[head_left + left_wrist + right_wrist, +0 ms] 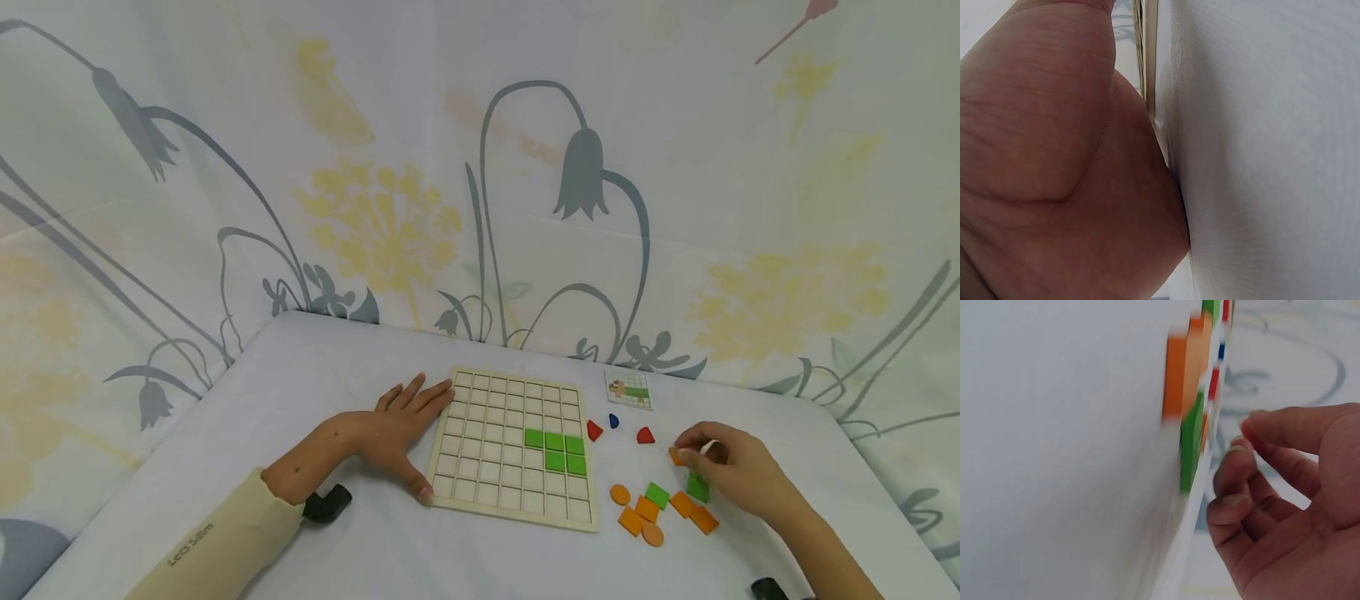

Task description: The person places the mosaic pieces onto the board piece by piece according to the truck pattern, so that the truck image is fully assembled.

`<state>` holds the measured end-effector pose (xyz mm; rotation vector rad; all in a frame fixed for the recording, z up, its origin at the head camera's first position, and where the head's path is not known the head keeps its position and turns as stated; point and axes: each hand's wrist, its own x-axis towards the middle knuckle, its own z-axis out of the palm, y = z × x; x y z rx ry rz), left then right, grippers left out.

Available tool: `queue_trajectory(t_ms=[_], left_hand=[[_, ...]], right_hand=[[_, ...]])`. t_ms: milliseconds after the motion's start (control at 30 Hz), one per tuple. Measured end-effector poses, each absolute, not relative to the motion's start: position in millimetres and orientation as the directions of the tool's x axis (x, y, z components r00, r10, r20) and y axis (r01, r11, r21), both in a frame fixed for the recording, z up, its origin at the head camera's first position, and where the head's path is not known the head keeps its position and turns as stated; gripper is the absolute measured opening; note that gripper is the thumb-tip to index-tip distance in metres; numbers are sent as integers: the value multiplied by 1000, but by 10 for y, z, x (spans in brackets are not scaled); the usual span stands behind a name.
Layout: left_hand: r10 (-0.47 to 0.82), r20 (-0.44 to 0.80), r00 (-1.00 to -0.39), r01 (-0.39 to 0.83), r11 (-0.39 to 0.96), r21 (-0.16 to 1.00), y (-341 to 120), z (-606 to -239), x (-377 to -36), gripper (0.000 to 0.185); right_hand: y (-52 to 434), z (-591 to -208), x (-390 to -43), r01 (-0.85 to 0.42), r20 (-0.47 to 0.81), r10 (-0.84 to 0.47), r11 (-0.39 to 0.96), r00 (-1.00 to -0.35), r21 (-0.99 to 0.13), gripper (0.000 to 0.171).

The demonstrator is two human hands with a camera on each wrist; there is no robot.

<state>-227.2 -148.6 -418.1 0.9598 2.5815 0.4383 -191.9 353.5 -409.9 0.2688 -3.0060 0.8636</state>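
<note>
My left hand (393, 433) lies with spread fingers along the left edge of a wooden grid board (480, 421), fingertips and thumb at its frame. Green squares (554, 442) fill several cells on the board's right side. To the right of the board, my right hand (723, 462) hovers low with bent fingers, its fingertips close by an orange piece (676, 456). Nothing shows between the thumb and fingers of the right hand (1285, 487) in the right wrist view. A green block (1191, 447) stands out there on the cloth, beside the fingertips.
Below the right hand lie loose orange squares (703, 520), orange discs (619, 494) and a green square (657, 496). Red pieces (646, 435) and a blue piece (613, 421) sit right of the board. A picture card (629, 389) lies behind them, near the patterned curtain (420, 167).
</note>
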Motion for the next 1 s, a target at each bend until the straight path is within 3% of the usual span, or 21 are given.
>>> queue_trajectory(t_ms=[300, 567, 1000], left_hand=[[681, -205, -703, 572, 712, 406, -1497, -4186, -2290, 143], [694, -194, -693, 576, 695, 430, -1496, -4210, -2299, 144], [680, -209, -703, 569, 714, 409, -1493, -4220, -2303, 143]], right_hand=[[3976, -4140, -1989, -80, -115, -180, 808, -977, -584, 22], [3947, -4177, -2011, -120, -96, -203, 834, -974, -539, 19], [3730, -4031, -1955, -190, 0, -234, 788, -972, -586, 14]])
